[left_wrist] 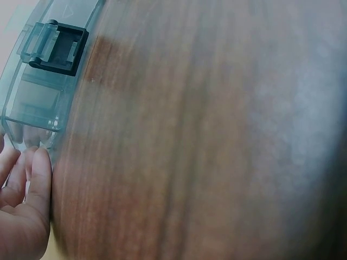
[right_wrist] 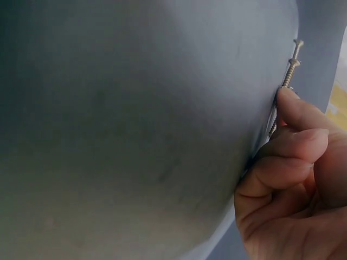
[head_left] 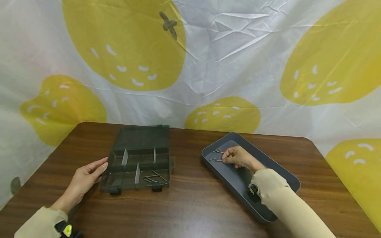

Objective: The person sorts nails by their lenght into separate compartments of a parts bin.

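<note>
In the head view, a clear dark-tinted organizer box (head_left: 142,137) lies with its lid back and white dividers between its compartments. Several long screws (head_left: 151,176) lie in its front right compartment. My left hand (head_left: 84,177) rests its fairly straight fingers against the box's left side; the left wrist view has the fingertips at the corner, below a black latch (left_wrist: 57,47). Over a grey tray (head_left: 288,175), my right hand (head_left: 239,156) pinches a screw (right_wrist: 290,73) between thumb and forefinger. Other screws (head_left: 213,159) lie on the tray floor beside the fingertips.
The brown wooden table (head_left: 184,205) carries both containers, with bare wood between them. The tray sits at an angle on the right. Behind the table hangs a white cloth (head_left: 205,66) printed with yellow fruit, reaching down to the back edge.
</note>
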{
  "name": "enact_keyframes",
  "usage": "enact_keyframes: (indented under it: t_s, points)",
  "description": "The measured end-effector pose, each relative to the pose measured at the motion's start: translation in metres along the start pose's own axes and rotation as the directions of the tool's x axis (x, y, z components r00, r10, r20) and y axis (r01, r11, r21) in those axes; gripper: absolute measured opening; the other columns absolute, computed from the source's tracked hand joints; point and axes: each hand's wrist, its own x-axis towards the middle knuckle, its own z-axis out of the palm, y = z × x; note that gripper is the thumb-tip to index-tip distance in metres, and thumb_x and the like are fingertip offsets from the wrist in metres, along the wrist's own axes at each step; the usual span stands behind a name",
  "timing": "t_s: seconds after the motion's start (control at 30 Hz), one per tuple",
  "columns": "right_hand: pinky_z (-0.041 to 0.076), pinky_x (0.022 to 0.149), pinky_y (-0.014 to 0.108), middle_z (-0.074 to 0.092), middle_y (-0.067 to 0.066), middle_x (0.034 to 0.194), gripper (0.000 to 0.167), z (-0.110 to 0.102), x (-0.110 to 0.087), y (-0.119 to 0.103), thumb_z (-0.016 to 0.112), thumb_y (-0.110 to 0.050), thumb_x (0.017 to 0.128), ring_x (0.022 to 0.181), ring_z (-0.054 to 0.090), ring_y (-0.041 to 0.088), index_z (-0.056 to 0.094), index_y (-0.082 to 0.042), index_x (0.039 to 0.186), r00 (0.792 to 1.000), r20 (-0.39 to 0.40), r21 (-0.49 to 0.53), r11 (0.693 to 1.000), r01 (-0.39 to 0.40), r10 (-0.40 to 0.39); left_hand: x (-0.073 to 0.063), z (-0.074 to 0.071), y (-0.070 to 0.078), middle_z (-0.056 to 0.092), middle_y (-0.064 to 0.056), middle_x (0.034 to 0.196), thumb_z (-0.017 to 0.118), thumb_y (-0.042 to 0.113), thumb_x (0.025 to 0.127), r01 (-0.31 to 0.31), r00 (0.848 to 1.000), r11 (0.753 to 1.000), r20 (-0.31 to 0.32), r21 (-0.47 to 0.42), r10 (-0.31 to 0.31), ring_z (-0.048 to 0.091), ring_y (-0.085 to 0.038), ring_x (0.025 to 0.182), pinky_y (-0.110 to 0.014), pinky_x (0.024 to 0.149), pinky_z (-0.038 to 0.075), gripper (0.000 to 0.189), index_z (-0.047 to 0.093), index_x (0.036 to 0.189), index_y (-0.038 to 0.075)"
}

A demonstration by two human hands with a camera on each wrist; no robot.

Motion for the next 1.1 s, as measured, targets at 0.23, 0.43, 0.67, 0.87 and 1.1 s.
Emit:
enact_keyframes:
  t_s: [0.23,0.43,0.67,0.87,1.1]
  points:
    - [0.029,0.04,0.017,0.048,-0.007,0.052,0.006,0.0,0.0,0.0,0.067,-0.002,0.084,0.041,0.037,0.004,0.065,0.004,0.086,1.0,0.011,-0.026,1.0,0.0,0.001,0.0,-0.001,0.001,0.038,-0.02,0.144,0.049,0.049,0.094,-0.003,1.0,1.0,0.005,0.004,0.003,0.046,0.021,0.085,-0.015,0.071,0.052,0.066,0.04,0.143,0.006]
    - [0.031,0.04,0.017,0.053,-0.008,0.056,0.006,-0.001,-0.001,0.001,0.066,-0.003,0.085,0.042,0.037,0.004,0.066,0.003,0.085,1.0,0.013,-0.025,1.0,-0.012,0.013,-0.001,-0.001,0.0,0.037,-0.02,0.144,0.049,0.05,0.094,0.003,1.0,1.0,0.008,0.0,-0.003,0.048,0.02,0.085,-0.015,0.071,0.052,0.066,0.04,0.143,0.006]
    - [0.034,0.042,0.019,0.052,-0.007,0.056,0.01,-0.004,-0.002,-0.001,0.062,-0.004,0.089,0.043,0.038,0.004,0.066,0.005,0.089,1.0,-0.006,-0.003,1.0,-0.028,0.028,0.0,-0.001,0.0,0.037,-0.02,0.144,0.049,0.049,0.094,-0.004,1.0,1.0,0.004,-0.007,0.004,0.047,0.021,0.085,-0.015,0.072,0.052,0.066,0.04,0.142,0.005]
    - [0.034,0.043,0.019,0.048,-0.006,0.058,0.015,-0.007,-0.001,-0.003,0.059,-0.007,0.092,0.044,0.038,0.005,0.065,0.006,0.094,0.997,-0.036,0.045,0.997,-0.068,0.069,0.0,-0.001,0.001,0.038,-0.02,0.143,0.05,0.048,0.094,-0.007,1.0,1.0,-0.003,-0.011,0.007,0.048,0.021,0.085,-0.015,0.072,0.052,0.066,0.041,0.142,0.004]
    - [0.034,0.044,0.021,0.052,-0.001,0.066,0.022,-0.015,0.002,-0.017,0.053,-0.011,0.096,0.046,0.039,0.005,0.06,0.009,0.104,0.993,-0.088,0.101,0.992,-0.073,0.082,0.0,-0.001,0.001,0.037,-0.02,0.143,0.05,0.048,0.094,-0.006,1.0,1.0,0.001,-0.014,0.006,0.047,0.021,0.085,-0.015,0.072,0.051,0.066,0.04,0.142,0.004]
